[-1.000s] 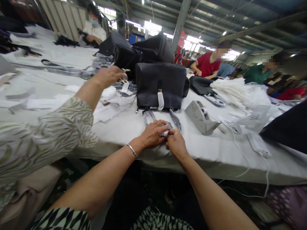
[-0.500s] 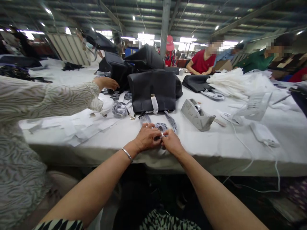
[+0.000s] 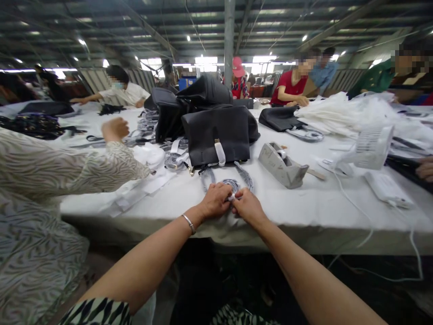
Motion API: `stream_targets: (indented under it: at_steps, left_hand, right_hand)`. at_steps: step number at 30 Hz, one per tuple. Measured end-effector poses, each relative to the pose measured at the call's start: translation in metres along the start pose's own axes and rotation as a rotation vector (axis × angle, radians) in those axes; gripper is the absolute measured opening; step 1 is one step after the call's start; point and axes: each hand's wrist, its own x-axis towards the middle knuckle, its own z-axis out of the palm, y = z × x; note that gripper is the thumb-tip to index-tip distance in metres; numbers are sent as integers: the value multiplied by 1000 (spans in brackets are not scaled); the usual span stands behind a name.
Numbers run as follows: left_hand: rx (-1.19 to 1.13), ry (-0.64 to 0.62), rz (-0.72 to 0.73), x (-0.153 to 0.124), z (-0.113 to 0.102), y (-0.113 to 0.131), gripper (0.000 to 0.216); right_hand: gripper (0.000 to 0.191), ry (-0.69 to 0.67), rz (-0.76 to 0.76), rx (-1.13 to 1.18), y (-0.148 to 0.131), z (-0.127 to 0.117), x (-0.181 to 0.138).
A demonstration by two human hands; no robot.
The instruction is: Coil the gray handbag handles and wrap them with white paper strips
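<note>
Right now my left hand [image 3: 215,200] and my right hand [image 3: 247,206] meet fingertip to fingertip at the near edge of the white table [image 3: 304,203], both pinched shut on a small pale bit at the front of the coiled grey strap [image 3: 231,185]. That strap lies flat on the cloth just in front of the black bag [image 3: 216,131], its two ends running up under the bag's front, where a white tab [image 3: 220,153] hangs from the clasp. To the right of the bag, near it, sits a grey tape dispenser [image 3: 282,164]; further right are a small white fan [image 3: 370,146] and a heap of white material [image 3: 341,115]. To the left of the bag lie more grey straps [image 3: 174,158] and white paper pieces [image 3: 135,194], and a co-worker's striped sleeve [image 3: 67,167] reaches over them, that person's hand [image 3: 115,128] closed in a fist. Behind the bag more black bags [image 3: 189,97] are piled.
</note>
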Motion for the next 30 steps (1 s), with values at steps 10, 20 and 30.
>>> stream_targets:
  at_steps: [10,20,30]
  left_hand:
    - [-117,-26,-37,19,-2,1,21]
    - [-382,259,-72,7,12,-8,23]
    - [-600,419,-169,2,18,-18,29]
  right_hand:
    - [10,5,39,24,4,0,7]
    - [18,262,13,131,-7,14,-4]
    - [21,162,76,549,-14,19,-9]
